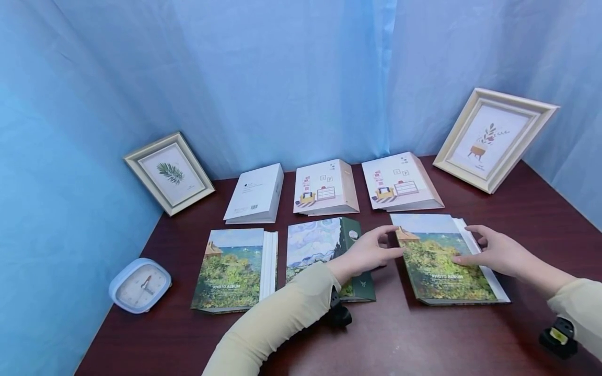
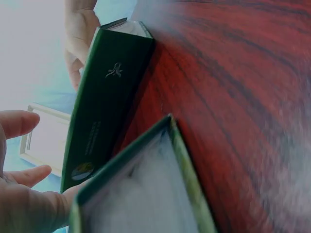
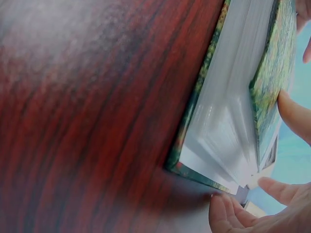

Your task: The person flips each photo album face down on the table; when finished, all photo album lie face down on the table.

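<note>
A photo album [image 1: 439,261] with a painted seaside garden cover lies at the right front. My right hand [image 1: 500,253] grips its page side, thumb on the cover and fingers along the edge; the right wrist view shows its white pages [image 3: 223,116] fanned at a corner. Beside the album's dark green spine [image 2: 107,92], my left hand [image 1: 369,253] has its fingers spread, with nothing between them. Under the left forearm lies a second album [image 1: 312,245] with a swirling sky cover, partly hidden. To its left is another garden-cover album [image 1: 232,266].
Behind stand a white album [image 1: 254,193] and two albums with furniture drawings, one central [image 1: 324,188] and one right [image 1: 400,183]. A leaf picture frame [image 1: 171,175] and a potted-plant picture frame [image 1: 494,138] flank them. A blue clock [image 1: 141,285] sits front left on the table [image 1: 400,339].
</note>
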A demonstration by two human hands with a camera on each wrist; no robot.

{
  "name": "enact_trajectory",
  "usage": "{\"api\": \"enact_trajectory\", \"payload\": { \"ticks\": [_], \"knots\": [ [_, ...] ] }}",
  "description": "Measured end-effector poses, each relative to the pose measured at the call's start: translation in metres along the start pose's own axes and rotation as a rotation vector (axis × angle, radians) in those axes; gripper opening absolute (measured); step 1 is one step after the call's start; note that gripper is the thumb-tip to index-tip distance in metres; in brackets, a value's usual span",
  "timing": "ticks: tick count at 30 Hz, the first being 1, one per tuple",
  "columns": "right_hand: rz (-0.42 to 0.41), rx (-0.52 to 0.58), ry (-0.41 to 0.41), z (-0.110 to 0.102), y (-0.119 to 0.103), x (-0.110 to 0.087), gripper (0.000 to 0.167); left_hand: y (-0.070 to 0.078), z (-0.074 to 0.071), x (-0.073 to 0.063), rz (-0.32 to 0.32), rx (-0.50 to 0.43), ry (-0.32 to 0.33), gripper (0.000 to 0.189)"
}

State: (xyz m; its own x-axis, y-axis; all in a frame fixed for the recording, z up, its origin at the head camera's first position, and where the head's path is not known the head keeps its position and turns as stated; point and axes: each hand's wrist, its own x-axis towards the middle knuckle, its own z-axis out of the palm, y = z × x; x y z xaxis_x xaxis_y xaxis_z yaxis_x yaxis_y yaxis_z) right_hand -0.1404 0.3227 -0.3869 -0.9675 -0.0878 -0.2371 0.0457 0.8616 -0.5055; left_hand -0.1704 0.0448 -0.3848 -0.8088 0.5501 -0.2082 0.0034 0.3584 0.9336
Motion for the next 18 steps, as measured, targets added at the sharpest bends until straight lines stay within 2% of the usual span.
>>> {"api": "enact_trajectory", "payload": {
  "ticks": [7, 13, 18],
  "knots": [
    [0.004, -0.001, -0.007, 0.001, 0.003, 0.000, 0.103, 0.002, 0.008, 0.004, -0.025, -0.082, -0.035, 0.054],
    [0.018, 0.015, -0.008, 0.001, 0.004, 0.002, 0.105, 0.003, 0.010, 0.005, -0.007, -0.134, -0.074, 0.053],
    [0.023, 0.010, -0.007, 0.002, 0.004, 0.003, 0.107, 0.002, 0.013, 0.007, 0.000, -0.153, -0.076, 0.054]
  ]
}}
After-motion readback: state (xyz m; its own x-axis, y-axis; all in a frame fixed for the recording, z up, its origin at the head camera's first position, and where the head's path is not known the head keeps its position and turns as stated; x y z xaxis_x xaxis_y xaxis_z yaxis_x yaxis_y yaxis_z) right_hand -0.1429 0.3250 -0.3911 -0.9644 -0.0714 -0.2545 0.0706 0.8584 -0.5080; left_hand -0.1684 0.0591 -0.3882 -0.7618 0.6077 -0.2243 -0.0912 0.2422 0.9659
